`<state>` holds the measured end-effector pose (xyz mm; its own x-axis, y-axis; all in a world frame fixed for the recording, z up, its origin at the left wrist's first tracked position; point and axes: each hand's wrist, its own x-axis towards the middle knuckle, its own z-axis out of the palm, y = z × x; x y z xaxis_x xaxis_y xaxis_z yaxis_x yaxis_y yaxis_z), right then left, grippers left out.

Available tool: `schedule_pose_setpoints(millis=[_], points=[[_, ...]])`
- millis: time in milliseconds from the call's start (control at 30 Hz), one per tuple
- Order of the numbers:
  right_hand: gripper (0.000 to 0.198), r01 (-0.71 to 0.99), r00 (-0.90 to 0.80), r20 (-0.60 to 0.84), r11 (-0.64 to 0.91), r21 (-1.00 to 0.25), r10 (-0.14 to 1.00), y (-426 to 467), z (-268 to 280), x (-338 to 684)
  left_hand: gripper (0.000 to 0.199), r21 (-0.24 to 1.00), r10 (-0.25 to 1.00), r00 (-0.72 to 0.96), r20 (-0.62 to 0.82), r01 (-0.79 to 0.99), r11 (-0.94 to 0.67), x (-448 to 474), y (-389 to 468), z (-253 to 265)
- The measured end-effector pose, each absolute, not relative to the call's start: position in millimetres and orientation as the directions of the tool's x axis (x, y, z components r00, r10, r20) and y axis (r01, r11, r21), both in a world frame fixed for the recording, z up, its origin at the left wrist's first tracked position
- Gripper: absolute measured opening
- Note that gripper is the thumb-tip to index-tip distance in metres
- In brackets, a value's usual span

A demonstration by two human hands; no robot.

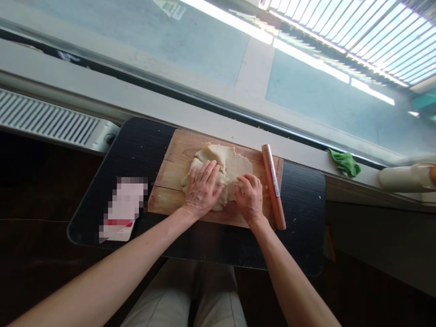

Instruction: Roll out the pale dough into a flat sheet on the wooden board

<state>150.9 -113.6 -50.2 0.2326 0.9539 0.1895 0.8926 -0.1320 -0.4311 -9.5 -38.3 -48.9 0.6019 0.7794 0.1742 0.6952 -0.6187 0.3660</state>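
A pale, uneven sheet of dough (235,163) lies on a wooden board (166,172), with a fold raised near its middle and ragged edges. My left hand (203,188) rests flat on the dough's left part, fingers stretched out. At the near right edge of the dough, my right hand (250,195) has its fingers curled round the dough's border. The part of the dough beneath both palms is hidden. To the right of that hand, a reddish-brown rolling pin (272,181) with a paper label lies slantwise on the board's right end.
The board sits on a small black table (303,200) with rounded corners. A pixelated pinkish object (126,200) lies at its left. Beyond are a windowsill (238,129), a green cloth (344,162) and a whitish container (402,178) on its side. A radiator (47,120) stands left.
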Motion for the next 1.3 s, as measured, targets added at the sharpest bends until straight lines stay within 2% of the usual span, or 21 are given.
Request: schedule_pose_setpoints(millis=[200,367,733,967,1167,1233,1300], points=[[0.040,0.902,0.290,0.247,-0.178,-0.393,0.925,-152,-66,136,0.056,0.266,0.770,0.630,0.097,0.729,-0.630,7,-11,-56],[0.043,0.896,0.311,0.238,-0.200,-0.397,0.920,-151,-72,131,0.058,0.218,0.765,0.641,0.063,0.739,-0.637,12,-10,-58],[0.043,0.870,0.350,0.238,-0.220,-0.442,0.906,-148,-72,132,0.048,0.256,0.671,0.738,0.070,0.637,-0.727,1,-14,-47],[0.044,0.871,0.353,0.198,-0.244,-0.426,0.914,-148,-71,133,0.028,0.390,0.741,0.666,0.086,0.662,-0.640,4,1,-34],[0.043,0.874,0.358,0.192,-0.256,-0.413,0.914,-148,-68,132,0.026,0.344,0.631,0.775,0.026,0.586,-0.734,2,5,-26],[0.043,0.871,0.368,0.196,-0.263,-0.416,0.909,-148,-67,132,0.028,0.335,0.677,0.736,0.020,0.633,-0.698,-15,6,-20],[0.044,0.870,0.367,0.201,-0.258,-0.421,0.908,-147,-67,131,0.031,0.281,0.822,0.569,0.017,0.786,-0.550,-37,9,-18]])
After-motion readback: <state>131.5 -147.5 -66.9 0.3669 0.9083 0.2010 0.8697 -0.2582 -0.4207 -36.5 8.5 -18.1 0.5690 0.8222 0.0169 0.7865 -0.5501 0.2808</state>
